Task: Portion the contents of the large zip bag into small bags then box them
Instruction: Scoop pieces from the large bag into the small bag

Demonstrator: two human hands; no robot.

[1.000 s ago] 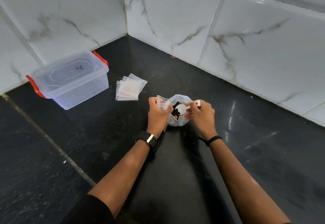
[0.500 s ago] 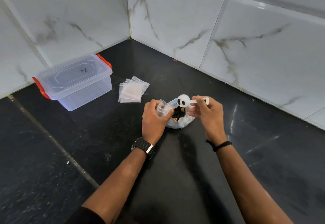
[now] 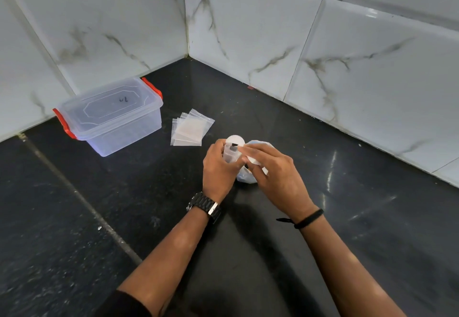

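Note:
My left hand point(image 3: 218, 167) grips a small clear bag point(image 3: 229, 155), held open at the top. My right hand point(image 3: 275, 175) holds a white plastic spoon point(image 3: 234, 140) by its handle, with the bowl tipped over the small bag's mouth and a dark piece at its edge. The large zip bag point(image 3: 244, 177) stands on the black counter just behind and under both hands, mostly hidden by them. A fanned stack of empty small bags point(image 3: 190, 129) lies to the upper left. The clear lidded box with red clips point(image 3: 111, 115) sits further left by the wall.
White marble-look tiled walls meet in a corner behind the work area. The black stone counter point(image 3: 347, 217) stretches to the right and toward me, with a grout seam point(image 3: 82, 197) running diagonally on the left.
My right hand lifted the spoon out of the large bag and swung it left over the small bag in my left hand. The hands have come together.

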